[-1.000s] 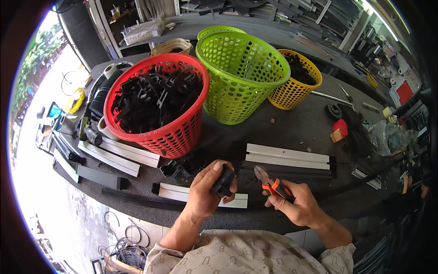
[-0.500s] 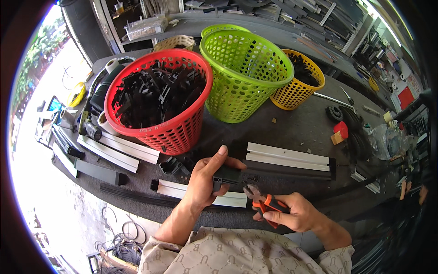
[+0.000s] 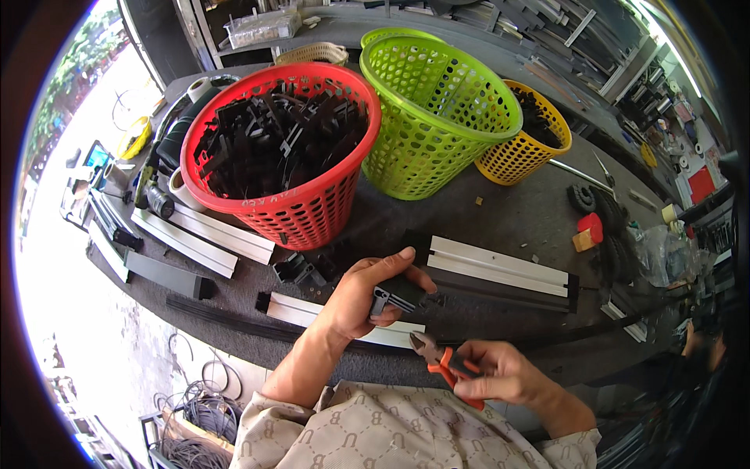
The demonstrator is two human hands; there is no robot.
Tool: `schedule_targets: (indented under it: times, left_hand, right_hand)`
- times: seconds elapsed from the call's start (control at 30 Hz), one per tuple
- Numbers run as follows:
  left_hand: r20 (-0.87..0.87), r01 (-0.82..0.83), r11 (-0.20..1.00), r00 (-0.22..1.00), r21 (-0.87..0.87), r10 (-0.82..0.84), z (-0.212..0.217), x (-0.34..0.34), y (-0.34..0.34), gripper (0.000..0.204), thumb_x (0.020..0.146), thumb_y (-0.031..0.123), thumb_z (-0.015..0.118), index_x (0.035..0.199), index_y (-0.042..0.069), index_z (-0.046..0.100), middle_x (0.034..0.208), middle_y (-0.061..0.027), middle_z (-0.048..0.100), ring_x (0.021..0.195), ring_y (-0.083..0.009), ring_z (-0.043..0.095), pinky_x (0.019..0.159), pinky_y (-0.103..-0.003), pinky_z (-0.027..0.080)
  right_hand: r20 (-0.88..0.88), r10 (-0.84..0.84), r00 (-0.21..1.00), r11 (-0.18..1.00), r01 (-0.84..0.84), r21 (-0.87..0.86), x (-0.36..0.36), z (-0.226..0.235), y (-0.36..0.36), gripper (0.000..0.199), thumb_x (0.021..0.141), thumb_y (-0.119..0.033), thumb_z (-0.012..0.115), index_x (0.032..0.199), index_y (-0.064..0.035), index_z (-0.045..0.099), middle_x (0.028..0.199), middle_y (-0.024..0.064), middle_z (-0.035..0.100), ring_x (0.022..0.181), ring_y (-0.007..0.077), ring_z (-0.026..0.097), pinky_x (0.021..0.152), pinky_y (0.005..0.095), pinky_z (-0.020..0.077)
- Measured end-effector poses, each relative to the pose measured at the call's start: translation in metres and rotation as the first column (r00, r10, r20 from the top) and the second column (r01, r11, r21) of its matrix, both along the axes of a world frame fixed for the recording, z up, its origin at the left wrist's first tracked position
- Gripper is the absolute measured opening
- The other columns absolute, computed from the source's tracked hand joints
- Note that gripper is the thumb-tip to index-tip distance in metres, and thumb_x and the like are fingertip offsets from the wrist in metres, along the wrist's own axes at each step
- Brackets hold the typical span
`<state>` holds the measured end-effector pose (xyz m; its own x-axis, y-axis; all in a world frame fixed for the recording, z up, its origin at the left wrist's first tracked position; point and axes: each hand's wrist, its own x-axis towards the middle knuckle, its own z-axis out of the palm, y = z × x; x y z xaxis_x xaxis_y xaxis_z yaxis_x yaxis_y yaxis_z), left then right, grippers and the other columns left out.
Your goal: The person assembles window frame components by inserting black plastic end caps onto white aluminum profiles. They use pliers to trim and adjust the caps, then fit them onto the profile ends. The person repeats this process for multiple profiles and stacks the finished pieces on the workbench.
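Room: a cluttered workshop is spreading around a dark bench [image 3: 516, 227], with daylight and pale floor showing off its left edge.
Bench edge: the near rim is curving just in front of the person's patterned shirt; white profile strips [image 3: 500, 266] are lying along it.
Open room: a bare dark stretch is lying between the green basket [image 3: 430, 117] and the strips; little free room is showing elsewhere.
Left hand [image 3: 367, 293]: its grip is clenching a small black plastic part [image 3: 398, 295] above the nearest white strip.
Right hand [image 3: 500, 375]: its grip is closing round the handles of orange-handled cutters [image 3: 441, 359], whose nose is pointing up-left, near the part but apart from it.
Baskets: a red basket [image 3: 289, 211] is holding many black parts; a yellow basket [image 3: 531, 148] is standing behind the green one.
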<state>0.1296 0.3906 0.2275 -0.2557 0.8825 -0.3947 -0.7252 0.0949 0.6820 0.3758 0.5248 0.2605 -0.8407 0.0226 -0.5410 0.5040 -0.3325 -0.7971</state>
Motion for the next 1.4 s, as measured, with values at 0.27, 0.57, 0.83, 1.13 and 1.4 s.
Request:
schedule_targets:
  times: [0.27, 0.57, 0.83, 1.13, 1.4]
  left_hand:
    - [-0.037, 0.133, 0.991, 0.990, -0.032, -0.135, -0.016, 0.003, -0.003, 0.058, 0.111, 0.040, 0.054, 0.089, -0.009, 0.077, 0.052, -0.0040, 0.055, 0.035, -0.0066, 0.038, 0.037, -0.023, 0.027]
    - [-0.141, 0.203, 0.976, 0.967, -0.083, -0.213, -0.014, 0.009, 0.007, 0.057, 0.109, 0.040, 0.055, 0.088, -0.007, 0.079, 0.054, -0.0024, 0.059, 0.039, -0.0059, 0.042, 0.040, -0.023, 0.030]
    - [-0.322, 0.221, 0.969, 0.914, -0.112, -0.246, -0.001, 0.009, 0.009, 0.057, 0.107, 0.044, 0.057, 0.085, -0.002, 0.082, 0.057, 0.0000, 0.062, 0.045, -0.0045, 0.044, 0.045, -0.023, 0.031]
    - [-0.413, 0.231, 0.964, 0.871, -0.134, -0.266, 0.005, 0.003, 0.007, 0.056, 0.107, 0.045, 0.057, 0.086, 0.000, 0.082, 0.059, 0.0017, 0.063, 0.049, -0.0040, 0.046, 0.047, -0.023, 0.033]
    - [-0.503, 0.205, 0.971, 0.830, -0.124, -0.240, 0.007, 0.004, 0.010, 0.057, 0.109, 0.045, 0.055, 0.086, 0.000, 0.082, 0.061, 0.0001, 0.063, 0.051, -0.0056, 0.047, 0.047, -0.025, 0.033]
  right_hand:
    - [-0.098, 0.090, 0.991, 0.995, -0.085, 0.048, 0.017, 0.002, -0.029, 0.041, 0.102, -0.029, 0.076, 0.127, 0.0023, 0.069, 0.093, 0.0009, 0.068, 0.085, 0.0083, 0.062, 0.079, 0.0272, 0.0499]
    - [-0.025, 0.067, 0.997, 0.991, -0.069, -0.118, 0.014, 0.000, -0.009, 0.035, 0.085, -0.013, 0.073, 0.112, 0.0084, 0.078, 0.132, 0.0320, 0.070, 0.129, 0.0396, 0.066, 0.113, 0.0478, 0.0490]
    - [0.008, 0.061, 0.998, 0.977, -0.058, -0.203, 0.011, -0.002, -0.005, 0.067, 0.066, -0.013, 0.063, 0.127, 0.0143, 0.070, 0.150, 0.0404, 0.052, 0.137, 0.0470, 0.059, 0.121, 0.0548, 0.0421]
    - [0.007, 0.009, 1.000, 0.960, -0.007, -0.279, 0.010, -0.002, -0.006, 0.066, 0.068, -0.010, 0.058, 0.128, 0.0184, 0.067, 0.148, 0.0433, 0.051, 0.137, 0.0503, 0.058, 0.118, 0.0558, 0.0453]
    - [0.086, -0.018, 0.996, 0.969, 0.038, -0.243, 0.005, 0.005, -0.009, 0.044, 0.077, -0.007, 0.055, 0.115, 0.0118, 0.068, 0.131, 0.0333, 0.064, 0.117, 0.0388, 0.070, 0.102, 0.0483, 0.0570]
